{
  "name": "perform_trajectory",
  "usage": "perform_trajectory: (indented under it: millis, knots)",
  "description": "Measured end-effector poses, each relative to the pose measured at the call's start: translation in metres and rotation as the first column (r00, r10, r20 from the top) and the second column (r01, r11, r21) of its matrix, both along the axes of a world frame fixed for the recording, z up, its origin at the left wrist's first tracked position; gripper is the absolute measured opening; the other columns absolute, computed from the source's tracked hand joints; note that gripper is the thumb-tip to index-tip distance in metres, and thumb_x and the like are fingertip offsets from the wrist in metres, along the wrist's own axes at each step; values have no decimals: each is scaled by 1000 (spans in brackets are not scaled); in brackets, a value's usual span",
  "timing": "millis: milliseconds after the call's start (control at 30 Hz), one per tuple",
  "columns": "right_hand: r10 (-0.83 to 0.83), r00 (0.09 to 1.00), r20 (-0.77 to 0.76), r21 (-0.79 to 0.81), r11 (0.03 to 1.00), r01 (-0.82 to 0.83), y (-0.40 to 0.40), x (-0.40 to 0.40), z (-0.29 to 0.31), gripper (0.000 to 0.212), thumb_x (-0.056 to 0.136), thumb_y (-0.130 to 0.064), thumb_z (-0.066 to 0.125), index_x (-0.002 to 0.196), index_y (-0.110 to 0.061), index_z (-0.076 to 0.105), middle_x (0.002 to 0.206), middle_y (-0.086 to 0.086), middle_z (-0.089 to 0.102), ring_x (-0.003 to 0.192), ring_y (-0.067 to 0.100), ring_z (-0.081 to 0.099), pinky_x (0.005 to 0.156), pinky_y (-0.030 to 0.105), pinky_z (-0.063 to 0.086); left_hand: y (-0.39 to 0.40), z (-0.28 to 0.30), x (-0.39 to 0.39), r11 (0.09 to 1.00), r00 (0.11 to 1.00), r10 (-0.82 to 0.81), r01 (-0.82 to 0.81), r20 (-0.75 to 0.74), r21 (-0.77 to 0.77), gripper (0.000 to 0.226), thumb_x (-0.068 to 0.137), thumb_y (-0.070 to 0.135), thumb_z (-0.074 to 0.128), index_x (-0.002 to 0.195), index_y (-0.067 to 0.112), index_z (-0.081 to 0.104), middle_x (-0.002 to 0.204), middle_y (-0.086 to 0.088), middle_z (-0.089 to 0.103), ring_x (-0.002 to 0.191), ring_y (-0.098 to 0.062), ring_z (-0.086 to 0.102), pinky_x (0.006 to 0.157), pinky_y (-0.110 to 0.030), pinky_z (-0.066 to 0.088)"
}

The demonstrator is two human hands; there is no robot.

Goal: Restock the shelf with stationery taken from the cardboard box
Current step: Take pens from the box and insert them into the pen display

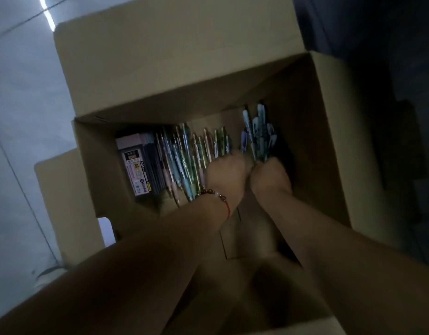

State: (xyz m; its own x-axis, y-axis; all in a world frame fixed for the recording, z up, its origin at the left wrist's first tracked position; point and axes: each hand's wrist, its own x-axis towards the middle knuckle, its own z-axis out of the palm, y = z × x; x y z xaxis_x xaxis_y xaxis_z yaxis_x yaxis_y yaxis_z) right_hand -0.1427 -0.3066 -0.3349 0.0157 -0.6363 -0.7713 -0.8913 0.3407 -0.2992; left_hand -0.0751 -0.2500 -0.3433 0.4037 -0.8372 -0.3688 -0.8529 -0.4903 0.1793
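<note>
Open cardboard box (329, 131) on pale tiled floor (17, 112), dim room.

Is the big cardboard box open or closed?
Open. The cardboard box's flaps are folded outward, and you can see pens lying inside while both hands reach in.

Dim room; pale grey tiled floor (17, 112), bright light streak (46, 11) reflected top left; dark right.
</note>
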Motion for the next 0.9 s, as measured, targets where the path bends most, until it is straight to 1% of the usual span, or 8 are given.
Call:
perform_trajectory:
  millis: [133,200,333,400,500,633,767,900]
  knots:
    - [72,997,29,-33,997,-71,-5,-8,-8,41,99,-30,51,135,-11,50,129,12,57,117,29,55,95,34,46,4,3,4,984,976,175,-177,-128,1,26,79,24,76,63,12,59,57,-4,59,48,-22,57,49,-19,30]
    - [171,985,31,-125,978,-166,-4,-14,-9,48,97,-32,54,141,-13,46,137,10,53,127,28,50,105,35,41,5,14,7,935,877,354,-333,-324,121,31,93,36,54,71,14,56,65,-4,57,60,-25,56,52,-26,32]
    - [203,975,92,-105,975,-194,-1,-11,-5,39,97,-24,53,135,-14,52,134,10,58,127,29,52,107,36,39,9,33,17,694,339,678,-588,-652,416,33,98,32,40,70,16,49,63,-7,53,59,-24,54,62,-35,47]
    - [219,974,62,-66,974,-215,4,-4,-2,27,98,-20,53,123,-11,56,124,13,63,116,31,58,97,36,45,13,35,18,608,181,722,-627,-668,487,24,100,26,36,89,11,52,72,-12,56,60,-24,56,62,-35,50]
    - [264,964,33,-58,963,-262,9,0,1,22,98,-19,50,117,-8,56,116,15,64,108,32,61,90,39,49,15,32,22,601,183,708,-664,-683,445,24,101,21,32,99,7,52,73,-12,52,65,-23,52,63,-35,46]
    - [126,983,130,-57,991,-119,12,-2,9,19,98,-19,48,113,-12,57,108,8,65,96,27,60,79,34,45,17,28,32,565,167,715,-710,-679,420,20,99,29,38,95,14,50,80,-10,47,75,-22,48,70,-34,41]
    - [-65,975,214,-108,990,90,0,16,9,23,100,-20,42,115,-12,58,101,9,64,89,28,61,74,37,46,18,27,44,544,99,705,-711,-702,446,48,103,48,33,125,10,51,66,-1,46,59,-15,49,58,-26,45]
    - [-72,985,156,-89,992,86,-16,46,-13,36,94,-39,57,104,-5,66,99,14,68,89,30,64,70,28,41,27,23,46,542,30,677,-697,-736,470,34,105,38,36,112,11,55,65,0,45,54,-12,46,51,-23,44]
